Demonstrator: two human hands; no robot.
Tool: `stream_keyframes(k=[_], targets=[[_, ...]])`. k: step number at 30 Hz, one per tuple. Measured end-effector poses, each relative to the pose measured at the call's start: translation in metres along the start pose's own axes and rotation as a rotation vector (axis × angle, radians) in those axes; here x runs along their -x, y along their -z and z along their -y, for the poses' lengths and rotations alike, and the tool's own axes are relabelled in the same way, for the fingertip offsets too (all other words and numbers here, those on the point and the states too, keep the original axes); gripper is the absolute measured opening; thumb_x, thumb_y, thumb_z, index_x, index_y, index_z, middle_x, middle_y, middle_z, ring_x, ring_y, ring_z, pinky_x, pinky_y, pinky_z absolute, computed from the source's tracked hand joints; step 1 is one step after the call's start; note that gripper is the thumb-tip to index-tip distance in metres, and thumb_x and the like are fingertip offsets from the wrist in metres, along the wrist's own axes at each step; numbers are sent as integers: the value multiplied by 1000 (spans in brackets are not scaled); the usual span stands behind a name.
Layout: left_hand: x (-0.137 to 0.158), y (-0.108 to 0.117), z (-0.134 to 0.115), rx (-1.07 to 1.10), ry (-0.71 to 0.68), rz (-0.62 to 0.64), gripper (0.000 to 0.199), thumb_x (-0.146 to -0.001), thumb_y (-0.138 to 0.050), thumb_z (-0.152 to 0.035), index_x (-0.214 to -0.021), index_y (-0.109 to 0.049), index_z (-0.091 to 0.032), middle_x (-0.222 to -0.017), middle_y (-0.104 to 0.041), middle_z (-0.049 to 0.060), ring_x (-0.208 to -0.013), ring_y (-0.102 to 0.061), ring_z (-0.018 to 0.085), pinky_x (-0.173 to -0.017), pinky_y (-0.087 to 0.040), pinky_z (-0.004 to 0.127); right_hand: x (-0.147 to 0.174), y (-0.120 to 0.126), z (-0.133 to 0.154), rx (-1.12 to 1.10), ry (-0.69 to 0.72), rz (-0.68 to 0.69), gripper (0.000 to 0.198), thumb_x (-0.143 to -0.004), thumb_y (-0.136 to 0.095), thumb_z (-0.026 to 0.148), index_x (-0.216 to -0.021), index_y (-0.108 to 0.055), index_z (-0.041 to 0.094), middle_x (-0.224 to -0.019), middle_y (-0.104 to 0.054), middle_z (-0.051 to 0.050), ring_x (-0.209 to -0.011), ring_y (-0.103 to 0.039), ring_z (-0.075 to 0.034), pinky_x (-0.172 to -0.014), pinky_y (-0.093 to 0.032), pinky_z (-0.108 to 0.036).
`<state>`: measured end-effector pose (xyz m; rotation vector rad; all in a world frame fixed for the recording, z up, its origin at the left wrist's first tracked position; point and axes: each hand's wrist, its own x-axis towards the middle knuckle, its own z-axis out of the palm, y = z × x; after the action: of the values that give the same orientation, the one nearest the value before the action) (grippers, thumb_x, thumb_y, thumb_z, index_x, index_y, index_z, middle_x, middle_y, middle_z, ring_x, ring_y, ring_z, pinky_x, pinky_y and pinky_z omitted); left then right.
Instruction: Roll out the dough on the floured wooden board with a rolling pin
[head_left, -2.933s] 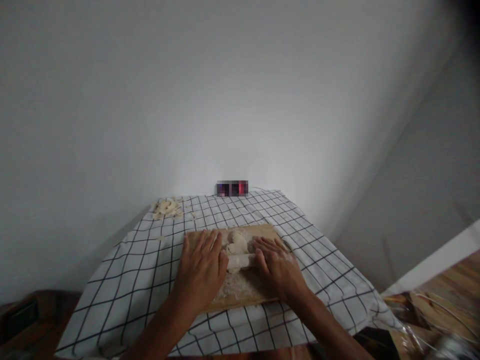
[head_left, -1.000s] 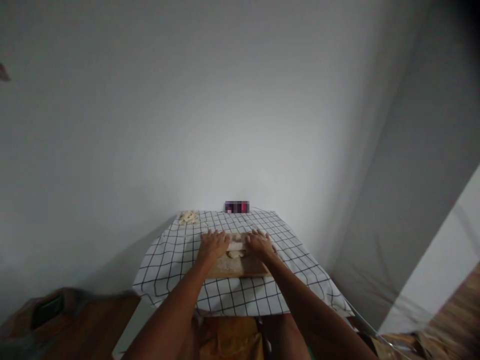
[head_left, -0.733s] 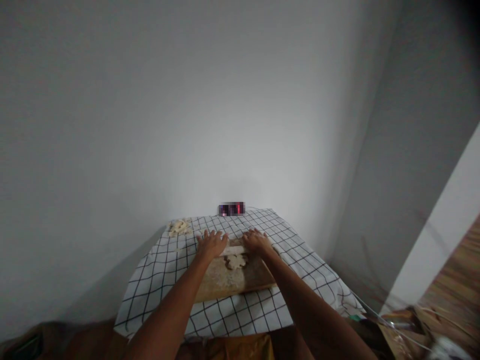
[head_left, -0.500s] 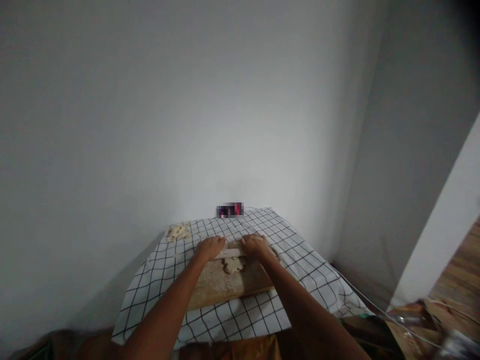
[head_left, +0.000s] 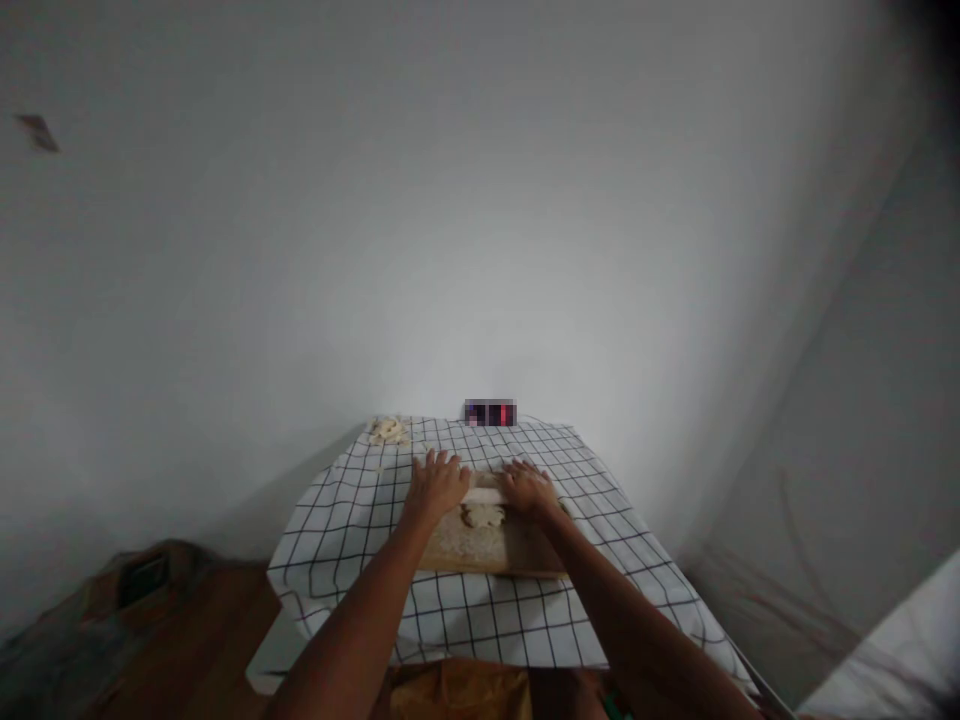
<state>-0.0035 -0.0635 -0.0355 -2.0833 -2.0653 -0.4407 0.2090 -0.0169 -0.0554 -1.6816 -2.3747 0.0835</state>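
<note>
A floury rolling pin [head_left: 485, 496] lies across a wooden board [head_left: 480, 556], between my two hands. My left hand [head_left: 438, 487] rests palm down over the pin's left end, its fingers stretched forward and spread. Over the right end lies my right hand [head_left: 529, 490], also palm down with the fingers extended. An uneven flattened piece of dough [head_left: 482, 516] shows on the board just on the near side of the pin. Both ends of the pin are hidden under my hands.
The board sits on a table under a white checked cloth [head_left: 360, 540]. A heap of dough strips [head_left: 388, 430] lies at the far left corner. A small dark pixelated object [head_left: 490, 413] stands at the back against the wall. Boxes [head_left: 142, 580] are on the floor at left.
My view has turned left, bringing the floor at left into sight. My hands have gone from curled over the rolling pin to flatter, with the fingers stretched out.
</note>
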Motion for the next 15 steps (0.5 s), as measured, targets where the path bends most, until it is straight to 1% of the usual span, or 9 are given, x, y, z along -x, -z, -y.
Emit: stream_keyframes(k=[2,5,7,9,12,13,15], targets=[[7,2,-1,1,-44,9,48,-116,-46,-39,-151,-74,-21,-168,-66,18,-166,-46,45,-134,-33,78,11,0,1,-3,-19,-10,52,-119,-37,31,-162,-65,25,-179,-54,-14,-169,-46,-30,-135,-37,-62],[12,4,0,-1,-96,26,49,-116,-47,-39,-154,-73,-22,-171,-63,17,-171,-40,46,-137,-27,80,29,0,6,-2,-53,-34,50,-118,-38,30,-156,-72,23,-178,-56,-13,-170,-44,-29,-138,-33,-57],[11,5,2,4,-117,36,49,-115,-48,-37,-156,-72,-22,-172,-62,18,-171,-39,47,-137,-26,81,38,1,11,-10,-96,-50,51,-119,-36,31,-150,-75,22,-178,-56,-12,-170,-44,-30,-140,-30,-60],[7,4,4,22,-133,59,49,-114,-50,-35,-156,-72,-23,-172,-62,19,-170,-41,47,-137,-26,81,43,4,17,-2,-129,-57,52,-120,-34,32,-147,-77,20,-179,-54,-13,-171,-42,-32,-141,-25,-66],[1,1,8,53,-159,89,50,-113,-50,-34,-157,-71,-23,-172,-62,18,-170,-40,46,-138,-26,78,45,11,23,64,-134,-30,54,-121,-31,32,-146,-77,19,-179,-53,-18,-172,-40,-36,-139,-18,-76],[0,1,9,61,-165,100,49,-114,-50,-34,-157,-71,-25,-172,-62,16,-170,-40,45,-138,-27,76,45,14,25,87,-125,-18,54,-122,-31,32,-147,-76,18,-178,-54,-20,-172,-40,-36,-138,-18,-78],[-3,-1,10,80,-167,112,47,-114,-48,-34,-155,-71,-29,-172,-64,12,-170,-42,42,-139,-29,71,45,18,26,110,-105,0,55,-122,-31,34,-152,-73,15,-177,-53,-23,-172,-41,-37,-138,-22,-76]])
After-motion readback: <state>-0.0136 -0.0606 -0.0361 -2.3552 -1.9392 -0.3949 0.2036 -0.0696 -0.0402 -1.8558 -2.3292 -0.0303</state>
